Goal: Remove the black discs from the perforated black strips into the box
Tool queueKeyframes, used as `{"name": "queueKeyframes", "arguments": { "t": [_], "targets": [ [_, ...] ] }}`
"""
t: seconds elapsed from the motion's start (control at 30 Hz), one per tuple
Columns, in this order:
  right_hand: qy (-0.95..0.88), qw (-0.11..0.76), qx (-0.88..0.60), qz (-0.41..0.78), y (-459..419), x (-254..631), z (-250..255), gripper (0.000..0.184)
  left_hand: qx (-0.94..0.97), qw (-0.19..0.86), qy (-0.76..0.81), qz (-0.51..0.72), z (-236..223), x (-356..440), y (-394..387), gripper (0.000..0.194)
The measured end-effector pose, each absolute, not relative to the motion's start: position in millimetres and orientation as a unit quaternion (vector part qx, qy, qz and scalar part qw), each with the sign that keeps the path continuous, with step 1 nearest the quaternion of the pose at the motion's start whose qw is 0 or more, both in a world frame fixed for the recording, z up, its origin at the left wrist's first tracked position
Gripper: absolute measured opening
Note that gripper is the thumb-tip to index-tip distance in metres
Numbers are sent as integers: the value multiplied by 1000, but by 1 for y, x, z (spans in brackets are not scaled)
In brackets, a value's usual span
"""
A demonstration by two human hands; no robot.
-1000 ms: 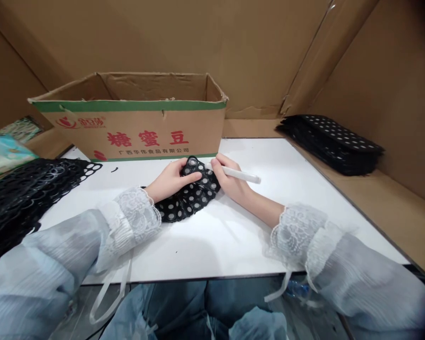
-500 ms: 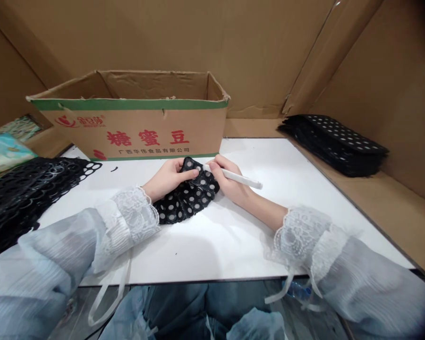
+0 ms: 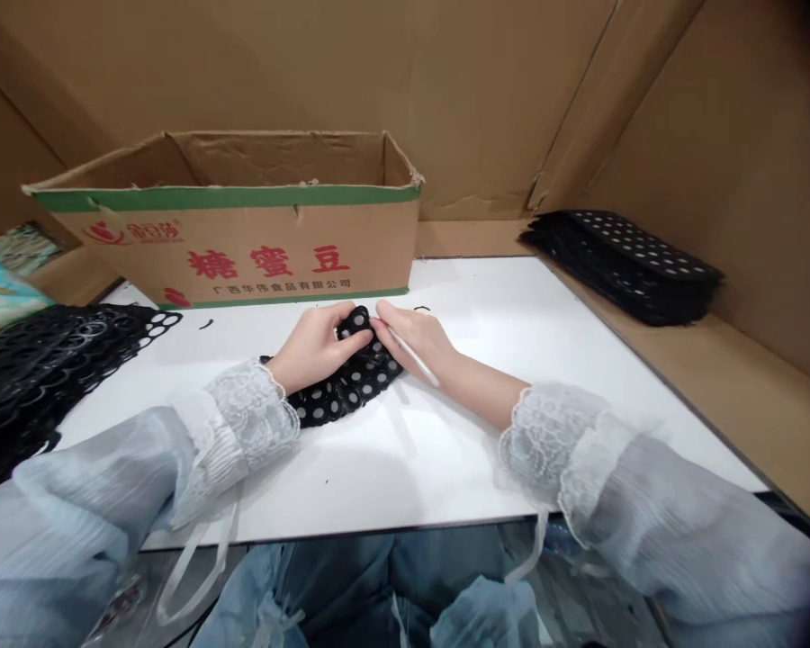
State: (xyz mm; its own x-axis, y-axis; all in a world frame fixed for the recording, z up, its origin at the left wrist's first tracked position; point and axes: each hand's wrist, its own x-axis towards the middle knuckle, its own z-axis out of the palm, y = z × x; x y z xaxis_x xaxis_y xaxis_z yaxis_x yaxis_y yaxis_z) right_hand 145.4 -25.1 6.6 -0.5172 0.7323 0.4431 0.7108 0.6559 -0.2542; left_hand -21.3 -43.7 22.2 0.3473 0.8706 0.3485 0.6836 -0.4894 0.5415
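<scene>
A black piece of fabric with pale dots [image 3: 347,391] is bunched over the white table top. My left hand [image 3: 320,342] is closed on its upper part, thumb pressed on top. Close beside it, my right hand [image 3: 418,337] grips a slim white pen-shaped tool [image 3: 415,355]. The tool's back end slants down toward me, and its tip is hidden by the fingers at the fabric's upper edge. Just beyond my right hand lies a small curved black scrap [image 3: 422,309].
Behind the hands stands an open cardboard box [image 3: 256,243]. A pile of black perforated material [image 3: 54,369] lies at left, near a teal-and-white plastic packet [image 3: 4,297]. At right, a stack of black dotted pieces [image 3: 627,261] rests on cardboard. Another black scrap [image 3: 206,324] lies near the box.
The white tool has swung from nearly level to a steeper slant as my right hand turned. A small black scrap now shows beyond that hand. The whole view has shifted slightly.
</scene>
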Motion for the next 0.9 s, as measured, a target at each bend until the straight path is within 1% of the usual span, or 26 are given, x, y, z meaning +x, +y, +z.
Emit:
{"name": "queueKeyframes", "arguments": {
  "t": [0.1,0.27,0.4,0.53,0.63,0.8,0.9],
  "targets": [
    [-869,246,-429,-12,-22,142,9,30,809,132,490,298,22,-22,-43,23],
    [-861,241,-444,-57,-20,141,11,33,793,161,494,319,20,-25,-37,21],
    [-865,268,-418,-72,-23,143,9,35,774,183,501,341,20,-24,-35,23],
    [-858,313,-401,-69,-28,146,8,35,756,238,488,366,22,-21,-38,25],
    [-856,340,-388,-31,-34,148,11,32,742,258,488,380,23,-21,-39,25],
    [-799,418,-415,118,-36,154,16,31,710,264,520,395,21,-25,-38,24],
    [-778,443,-413,168,-33,155,15,32,698,300,510,404,20,-26,-37,27]
  ]
}}
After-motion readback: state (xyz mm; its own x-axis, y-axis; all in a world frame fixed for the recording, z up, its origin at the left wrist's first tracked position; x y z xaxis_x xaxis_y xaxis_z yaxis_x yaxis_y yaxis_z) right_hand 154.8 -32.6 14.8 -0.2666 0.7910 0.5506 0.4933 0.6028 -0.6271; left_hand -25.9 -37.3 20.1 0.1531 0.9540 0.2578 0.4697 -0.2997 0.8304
